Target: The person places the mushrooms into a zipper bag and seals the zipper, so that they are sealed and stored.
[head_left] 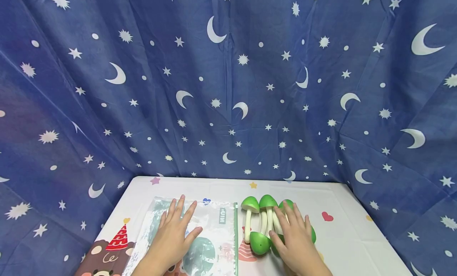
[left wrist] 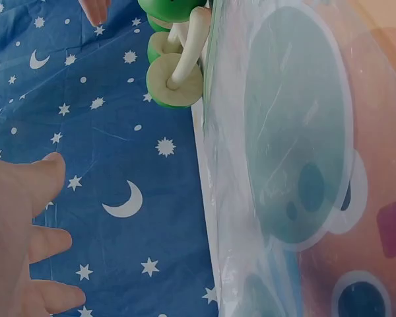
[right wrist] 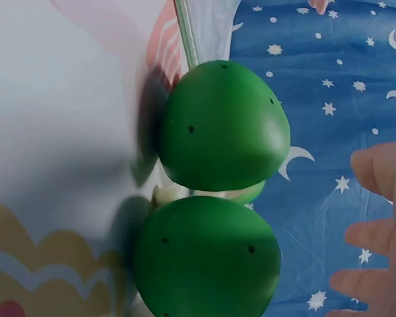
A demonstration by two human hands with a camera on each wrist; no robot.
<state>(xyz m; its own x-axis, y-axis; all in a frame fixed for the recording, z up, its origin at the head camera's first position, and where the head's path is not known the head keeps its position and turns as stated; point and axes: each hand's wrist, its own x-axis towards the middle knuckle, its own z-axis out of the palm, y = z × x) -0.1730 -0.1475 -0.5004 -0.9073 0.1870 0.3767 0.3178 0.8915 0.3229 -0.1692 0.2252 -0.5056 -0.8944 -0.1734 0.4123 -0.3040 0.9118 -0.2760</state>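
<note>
My left hand (head_left: pixel 171 238) is spread over a large clear plastic zip bag (head_left: pixel 223 244), which lies flat with its green seal edge to the right. In the left wrist view, straight fingers (left wrist: pixel 49 243) stand clear of the bag (left wrist: pixel 231 198). Beside the seal is a bunch of toy mushrooms with green caps (head_left: pixel 260 243) and cream stems (head_left: pixel 248 226), some caps facing away and some toward me. Above the bunch's right side is my right hand (head_left: pixel 298 242), partly hiding it. The right wrist view shows its fingers (right wrist: pixel 363 284) apart from two dark-speckled caps (right wrist: pixel 208 254).
A white table cover (head_left: pixel 357 228) printed with a bear (head_left: pixel 107 260), hearts and stars lies under everything. Behind and at both sides hangs a blue curtain (head_left: pixel 228 89) with white moons and stars, close to the table's far edge.
</note>
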